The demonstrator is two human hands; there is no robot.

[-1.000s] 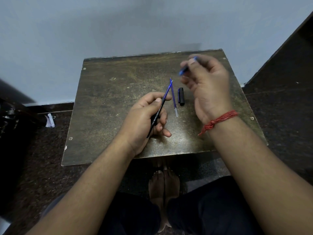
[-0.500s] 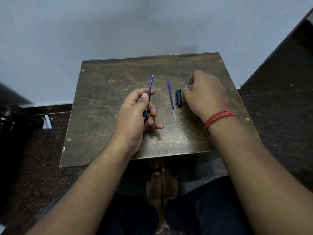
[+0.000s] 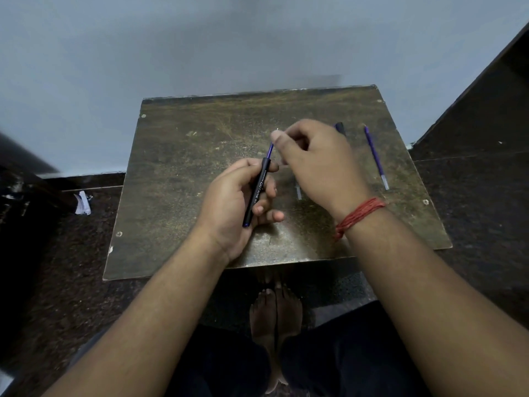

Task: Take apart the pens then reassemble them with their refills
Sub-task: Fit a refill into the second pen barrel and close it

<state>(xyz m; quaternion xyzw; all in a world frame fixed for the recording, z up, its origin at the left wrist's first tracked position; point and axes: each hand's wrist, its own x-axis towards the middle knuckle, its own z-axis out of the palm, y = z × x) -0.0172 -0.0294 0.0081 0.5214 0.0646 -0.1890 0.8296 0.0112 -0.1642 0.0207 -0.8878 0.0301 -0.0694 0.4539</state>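
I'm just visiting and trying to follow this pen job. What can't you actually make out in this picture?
All in the head view:
- Refill top end: covered by the right hand, so the grip is unclear.
- Dark piece behind that hand: mostly hidden.
- A second pale tip on the table: the rest lies under the right hand.
- Pen barrel lettering: too small and partly covered by the left hand.

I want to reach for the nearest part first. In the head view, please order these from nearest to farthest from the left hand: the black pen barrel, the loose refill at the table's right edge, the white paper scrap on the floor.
1. Black pen barrel: gripped in the left hand itself.
2. Loose refill: on the table, to the right, beyond the right hand.
3. White paper scrap: on the floor, left of the table.

The last two are rather close to call.
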